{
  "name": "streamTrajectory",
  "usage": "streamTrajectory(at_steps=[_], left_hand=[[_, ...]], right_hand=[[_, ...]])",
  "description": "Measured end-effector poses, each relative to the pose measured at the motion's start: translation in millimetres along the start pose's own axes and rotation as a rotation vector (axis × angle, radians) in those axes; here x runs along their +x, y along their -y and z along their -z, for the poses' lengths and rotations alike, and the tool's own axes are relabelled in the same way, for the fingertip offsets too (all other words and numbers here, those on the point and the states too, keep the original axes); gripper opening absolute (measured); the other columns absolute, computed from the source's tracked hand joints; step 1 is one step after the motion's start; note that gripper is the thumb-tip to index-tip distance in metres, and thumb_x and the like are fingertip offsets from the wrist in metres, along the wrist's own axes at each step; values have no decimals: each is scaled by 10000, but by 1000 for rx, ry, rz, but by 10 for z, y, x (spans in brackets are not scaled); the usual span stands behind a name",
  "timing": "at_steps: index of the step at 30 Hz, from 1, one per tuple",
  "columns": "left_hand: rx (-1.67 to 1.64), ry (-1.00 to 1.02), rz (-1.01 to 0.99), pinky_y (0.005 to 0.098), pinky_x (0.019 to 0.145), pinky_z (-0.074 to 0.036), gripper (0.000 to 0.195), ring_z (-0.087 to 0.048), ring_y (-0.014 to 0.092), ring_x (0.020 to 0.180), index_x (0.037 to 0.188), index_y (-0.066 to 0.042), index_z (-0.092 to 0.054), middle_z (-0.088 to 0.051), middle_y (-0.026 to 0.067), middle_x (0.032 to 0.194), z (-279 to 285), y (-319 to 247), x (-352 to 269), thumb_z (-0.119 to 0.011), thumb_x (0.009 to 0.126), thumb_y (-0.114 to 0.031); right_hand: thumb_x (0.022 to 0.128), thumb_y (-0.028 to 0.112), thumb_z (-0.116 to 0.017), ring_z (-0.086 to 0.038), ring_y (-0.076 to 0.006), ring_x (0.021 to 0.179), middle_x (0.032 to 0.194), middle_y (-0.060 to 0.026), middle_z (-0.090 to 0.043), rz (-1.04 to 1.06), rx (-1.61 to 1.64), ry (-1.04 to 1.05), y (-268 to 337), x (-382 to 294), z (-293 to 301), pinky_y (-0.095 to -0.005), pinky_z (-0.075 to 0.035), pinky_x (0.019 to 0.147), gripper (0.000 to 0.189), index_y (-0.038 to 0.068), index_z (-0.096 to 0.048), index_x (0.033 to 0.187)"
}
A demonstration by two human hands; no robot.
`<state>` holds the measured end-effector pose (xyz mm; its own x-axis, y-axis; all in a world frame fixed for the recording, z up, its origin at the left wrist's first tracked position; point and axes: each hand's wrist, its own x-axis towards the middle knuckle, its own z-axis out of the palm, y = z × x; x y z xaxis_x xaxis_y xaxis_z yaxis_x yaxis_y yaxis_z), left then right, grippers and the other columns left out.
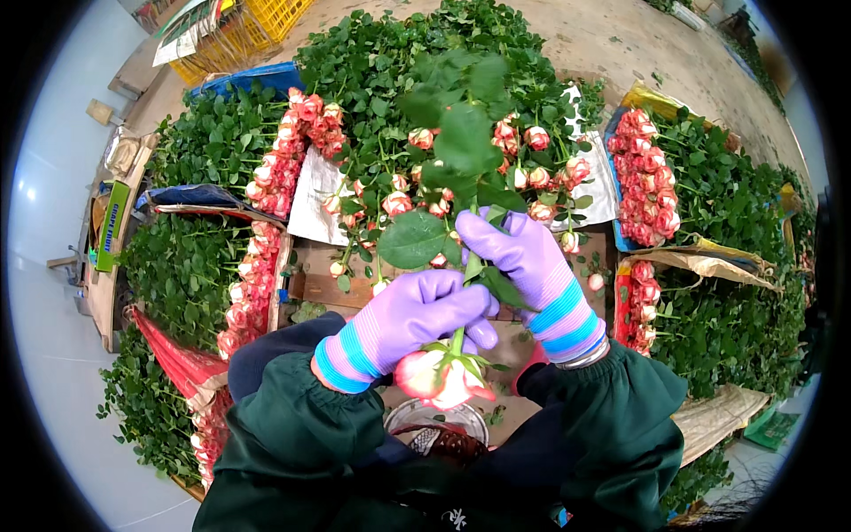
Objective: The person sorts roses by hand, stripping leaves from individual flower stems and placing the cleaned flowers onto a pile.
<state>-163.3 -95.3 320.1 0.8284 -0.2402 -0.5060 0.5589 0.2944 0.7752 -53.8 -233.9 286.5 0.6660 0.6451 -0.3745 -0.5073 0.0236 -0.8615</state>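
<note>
In purple gloves with striped cuffs, both my hands are on one rose held head down in front of me. My left hand (425, 319) is closed around the stem just above the red-and-white rose bloom (442, 379). Higher on the same stem, my right hand (515, 256) grips it among the leaves. The rose's leafy upper stem (469, 143) points away from me, partly blurred. Beyond my hands lies a large heap of leafy rose stems (372, 73), with loose blooms (397, 203) facing me.
Rows of stacked roses with red-and-white heads stand at left (249, 286) and right (645, 179), parted by cloth and sheet dividers (711, 259). A round container (399, 417) is below the held bloom. Yellow plastic crates (272, 20) stand at the upper left, a green box (113, 226) at far left.
</note>
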Motion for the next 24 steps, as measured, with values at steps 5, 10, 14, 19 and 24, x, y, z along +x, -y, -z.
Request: streamTrajectory(at_steps=[5,10,14,19,24], left_hand=[[-20,-77,-235,255,702,-506,400,-633,137,734,1105,17,-588,-675,111,920,340,108,51,-444,983,-335],[206,-324,-527,250,704,-505,366,-616,115,749,1302,-6,-461,-660,103,960,306,320,85,-503,948,-91],[760,-341,-971,296,613,-499,498,-615,170,623,1339,-52,-454,-654,104,810,287,477,120,-554,856,16],[1071,-327,-1094,338,685,-489,358,-560,190,685,989,-19,-508,-548,51,754,116,432,58,-716,747,-182],[921,-370,-1082,376,809,-483,432,-605,214,824,1047,-16,-523,-603,64,880,-77,343,6,-756,730,-193]], right_hand=[[919,318,-609,-534,-70,669,767,17,-581,114,97,16,49,13,-16,-227,-438,630,255,65,-612,897],[942,331,-567,-537,-63,685,786,4,-593,183,5,-63,-117,113,72,-215,-437,642,284,52,-614,924],[961,303,-543,-575,-75,719,854,-18,-613,293,151,51,-117,87,-2,-230,-467,674,274,38,-591,1011],[968,312,-522,-626,-154,753,863,-71,-615,280,409,103,-317,190,76,-287,-507,712,287,40,-520,1060],[983,345,-474,-551,-147,790,912,-49,-550,277,638,180,-220,101,-124,-281,-493,690,320,58,-495,1122]])
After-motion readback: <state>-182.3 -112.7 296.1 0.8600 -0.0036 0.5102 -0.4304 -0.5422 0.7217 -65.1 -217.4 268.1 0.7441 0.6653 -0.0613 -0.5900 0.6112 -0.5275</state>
